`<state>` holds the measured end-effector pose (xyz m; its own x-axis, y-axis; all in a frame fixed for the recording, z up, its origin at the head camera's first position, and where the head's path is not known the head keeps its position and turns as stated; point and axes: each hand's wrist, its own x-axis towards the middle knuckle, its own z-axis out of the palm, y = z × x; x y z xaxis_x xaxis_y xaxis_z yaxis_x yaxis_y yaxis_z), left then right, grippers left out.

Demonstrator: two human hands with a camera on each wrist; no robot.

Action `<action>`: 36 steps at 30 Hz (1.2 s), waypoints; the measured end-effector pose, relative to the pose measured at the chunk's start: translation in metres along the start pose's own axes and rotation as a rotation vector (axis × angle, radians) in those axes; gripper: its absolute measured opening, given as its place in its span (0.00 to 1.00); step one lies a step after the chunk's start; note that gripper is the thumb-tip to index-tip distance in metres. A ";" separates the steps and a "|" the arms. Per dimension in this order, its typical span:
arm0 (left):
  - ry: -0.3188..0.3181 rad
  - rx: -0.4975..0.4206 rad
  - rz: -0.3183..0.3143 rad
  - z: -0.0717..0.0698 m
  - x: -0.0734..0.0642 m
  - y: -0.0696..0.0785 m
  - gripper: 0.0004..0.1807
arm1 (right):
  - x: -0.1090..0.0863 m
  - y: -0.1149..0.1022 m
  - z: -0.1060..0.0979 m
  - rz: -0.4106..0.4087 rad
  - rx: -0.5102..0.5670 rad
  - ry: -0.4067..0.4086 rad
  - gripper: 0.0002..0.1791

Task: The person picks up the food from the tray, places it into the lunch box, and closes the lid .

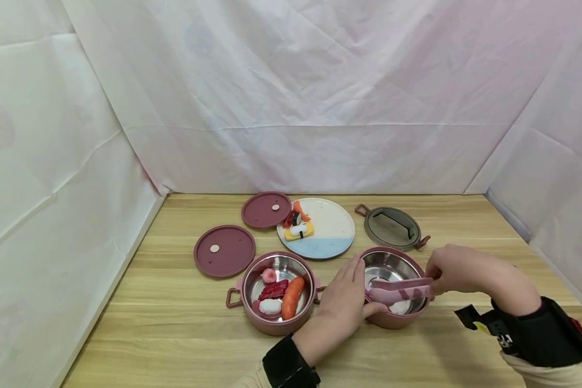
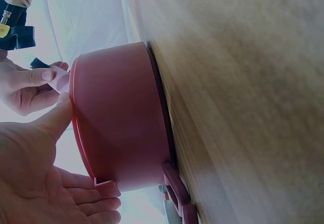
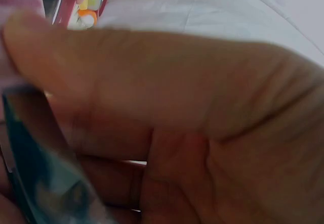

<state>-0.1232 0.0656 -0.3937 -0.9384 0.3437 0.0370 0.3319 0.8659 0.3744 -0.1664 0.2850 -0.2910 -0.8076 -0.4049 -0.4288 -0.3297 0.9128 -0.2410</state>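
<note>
My right hand (image 1: 463, 275) grips a pair of pink tongs (image 1: 400, 293), which reach over the right pink pot (image 1: 393, 322) with its steel inside. Under the tongs, a whitish piece (image 1: 400, 307) shows in part. My left hand (image 1: 341, 296) rests against that pot's left side, thumb and straight fingers at the rim. In the left wrist view the thumb touches the rim of the pot (image 2: 121, 118). To the left stands a second pink pot (image 1: 271, 327) holding a toy sausage (image 1: 292, 297), red slices (image 1: 274, 290), a white-and-pink piece (image 1: 270, 307) and a small pink piece (image 1: 269, 276).
Two maroon lids (image 1: 233, 253) lie at the left and back, one overlapping a white-and-blue plate (image 1: 327, 245). Toy sushi pieces (image 1: 299, 230) sit on the plate. A dark lid with a handle (image 1: 385, 234) lies behind the right pot. White cloth (image 1: 320, 108) hangs around the table.
</note>
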 end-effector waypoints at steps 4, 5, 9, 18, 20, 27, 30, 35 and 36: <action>0.000 -0.002 -0.001 0.000 0.000 0.000 0.52 | -0.001 0.001 -0.001 -0.023 0.016 -0.001 0.04; 0.000 -0.003 -0.001 -0.001 0.000 0.000 0.52 | -0.001 0.002 -0.001 -0.029 0.019 -0.001 0.04; -0.008 0.000 -0.006 -0.001 0.000 0.000 0.52 | -0.005 0.005 -0.007 -0.028 0.016 -0.001 0.02; -0.037 0.009 -0.017 -0.001 0.002 0.000 0.53 | -0.013 0.008 -0.026 -0.035 -0.106 0.105 0.03; -0.043 0.011 -0.018 0.000 0.002 0.000 0.53 | -0.012 0.006 -0.028 -0.055 -0.138 0.166 0.03; -0.034 0.041 -0.007 0.000 0.002 0.001 0.53 | -0.001 -0.016 -0.031 -0.061 -0.243 0.406 0.12; -0.030 0.050 -0.001 0.000 0.002 0.001 0.52 | 0.007 -0.030 -0.031 -0.070 -0.268 0.483 0.15; -0.020 0.052 0.002 0.000 0.002 0.001 0.53 | 0.026 -0.050 -0.033 -0.175 -0.338 0.622 0.15; -0.018 0.053 0.001 0.000 0.002 0.001 0.53 | 0.029 -0.053 -0.034 -0.194 -0.349 0.643 0.15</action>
<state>-0.1245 0.0668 -0.3933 -0.9363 0.3506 0.0204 0.3378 0.8834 0.3248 -0.1891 0.2263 -0.2616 -0.8100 -0.5471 0.2110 -0.5445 0.8353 0.0755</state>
